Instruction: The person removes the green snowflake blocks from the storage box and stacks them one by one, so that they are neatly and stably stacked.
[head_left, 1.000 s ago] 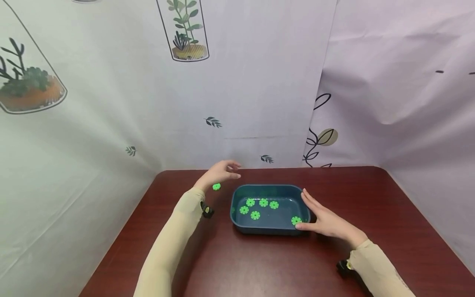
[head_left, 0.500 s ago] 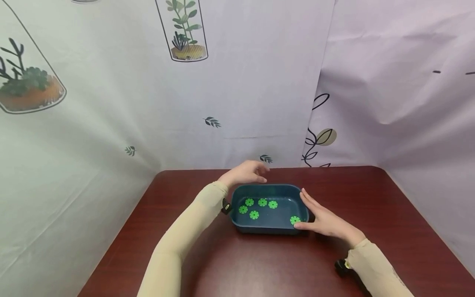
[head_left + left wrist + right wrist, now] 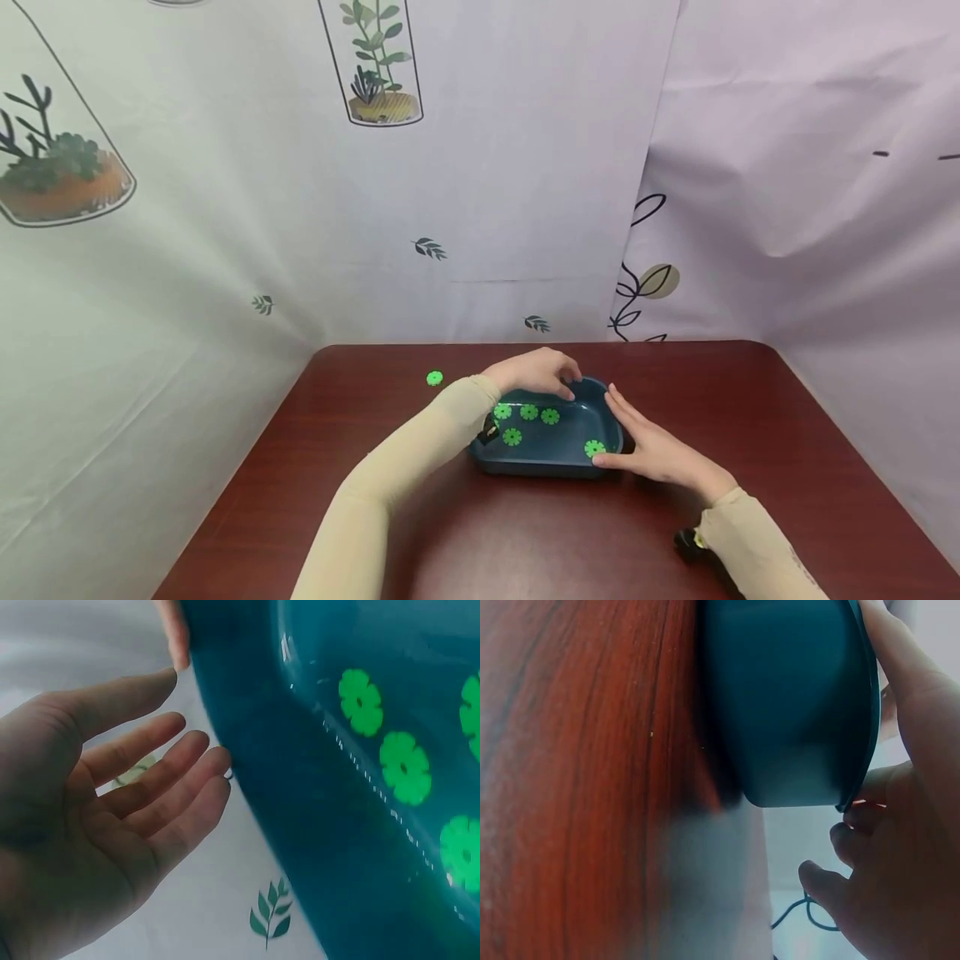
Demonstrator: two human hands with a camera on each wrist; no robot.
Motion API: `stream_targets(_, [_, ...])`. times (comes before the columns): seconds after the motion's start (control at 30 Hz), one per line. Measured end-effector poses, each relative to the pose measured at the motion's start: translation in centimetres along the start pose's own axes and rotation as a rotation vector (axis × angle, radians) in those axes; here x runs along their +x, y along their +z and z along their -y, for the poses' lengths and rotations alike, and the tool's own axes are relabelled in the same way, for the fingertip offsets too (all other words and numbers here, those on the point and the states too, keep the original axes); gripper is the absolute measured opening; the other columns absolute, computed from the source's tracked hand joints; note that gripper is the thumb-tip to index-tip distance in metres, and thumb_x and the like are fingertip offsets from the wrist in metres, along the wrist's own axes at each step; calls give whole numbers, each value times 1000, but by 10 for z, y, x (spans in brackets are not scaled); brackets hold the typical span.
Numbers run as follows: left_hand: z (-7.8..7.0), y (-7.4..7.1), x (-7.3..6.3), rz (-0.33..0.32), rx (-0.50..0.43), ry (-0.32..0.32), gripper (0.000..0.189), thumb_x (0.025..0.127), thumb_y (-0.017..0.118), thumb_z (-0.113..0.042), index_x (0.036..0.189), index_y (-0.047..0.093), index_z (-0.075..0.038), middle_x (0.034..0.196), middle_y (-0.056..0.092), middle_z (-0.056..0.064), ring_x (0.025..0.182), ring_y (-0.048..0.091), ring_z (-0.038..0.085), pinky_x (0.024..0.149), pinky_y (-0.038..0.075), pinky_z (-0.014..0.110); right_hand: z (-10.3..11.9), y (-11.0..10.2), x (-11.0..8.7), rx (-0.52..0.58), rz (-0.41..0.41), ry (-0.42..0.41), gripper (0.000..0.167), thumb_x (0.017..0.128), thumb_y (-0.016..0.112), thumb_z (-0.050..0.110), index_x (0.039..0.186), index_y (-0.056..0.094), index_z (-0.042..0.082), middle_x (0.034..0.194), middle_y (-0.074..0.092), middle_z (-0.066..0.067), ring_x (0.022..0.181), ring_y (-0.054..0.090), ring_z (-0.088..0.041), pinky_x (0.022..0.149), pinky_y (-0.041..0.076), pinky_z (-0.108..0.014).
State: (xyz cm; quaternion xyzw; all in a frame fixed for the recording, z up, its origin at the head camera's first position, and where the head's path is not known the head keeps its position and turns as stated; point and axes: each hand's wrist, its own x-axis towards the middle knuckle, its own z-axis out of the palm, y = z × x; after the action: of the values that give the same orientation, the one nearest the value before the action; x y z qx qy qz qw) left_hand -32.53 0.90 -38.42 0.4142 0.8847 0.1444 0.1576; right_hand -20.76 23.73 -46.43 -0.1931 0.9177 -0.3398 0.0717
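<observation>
A dark teal rectangular plastic basin [image 3: 536,469] sits on the table with several green flower-shaped discs [image 3: 551,416] lying on its floor. My left hand [image 3: 534,372] hovers over the basin's far side. Its fingers are loosely bent, and the left wrist view shows nothing in the palm [image 3: 112,832]. At the basin's right end, my right hand [image 3: 660,448] holds the rim, thumb at the front corner near one disc [image 3: 594,449] and fingers at the back corner. In the right wrist view, this hand [image 3: 900,802] lies along the basin's outer wall [image 3: 795,705].
Another green disc [image 3: 434,378] lies on the table left of the basin. My left sleeve [image 3: 420,450] crosses the basin's left end and hides part of it. Behind the reddish-brown table [image 3: 525,542] hangs a pale printed cloth [image 3: 525,192].
My left hand has moved right from beside the loose disc on the table to over the basin, and lower. The right hand and the basin have stayed about where they were.
</observation>
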Motion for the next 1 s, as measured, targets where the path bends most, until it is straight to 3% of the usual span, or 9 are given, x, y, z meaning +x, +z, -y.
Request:
stream_targets(0.3, [-17, 24, 17, 136, 67, 9, 40, 93, 75, -23, 129, 67, -9, 115, 70, 1, 99, 64, 8, 85, 52, 23, -4, 6, -1, 12, -19, -19, 112, 86, 72, 59, 163, 7, 10, 168, 3, -17, 147, 22, -46, 105, 34, -68])
stream_targets(0.47, [-20, 36, 23, 196, 109, 37, 37, 92, 76, -25, 125, 69, -10, 113, 70, 0, 95, 63, 6, 82, 51, 21, -4, 8, -1, 13, -25, -24, 112, 86, 72, 60, 163, 8, 11, 168, 3, -17, 147, 22, -46, 106, 34, -67])
stream_targets(0.77, [-25, 36, 28, 297, 104, 62, 39, 92, 76, -27, 127, 68, -13, 116, 68, -2, 101, 62, 6, 85, 50, 22, -4, 5, 0, 19, -20, -15, 112, 86, 73, 59, 163, 7, 11, 168, 2, -16, 148, 20, -47, 106, 32, -68])
stream_targets(1.0, [-27, 43, 33, 340, 69, 65, 41, 90, 77, -27, 127, 69, -13, 119, 69, -3, 106, 62, 6, 90, 48, 21, -3, 3, 0, 43, -2, -7, 112, 86, 73, 57, 163, 5, 13, 168, 1, -15, 148, 19, -48, 105, 32, -70])
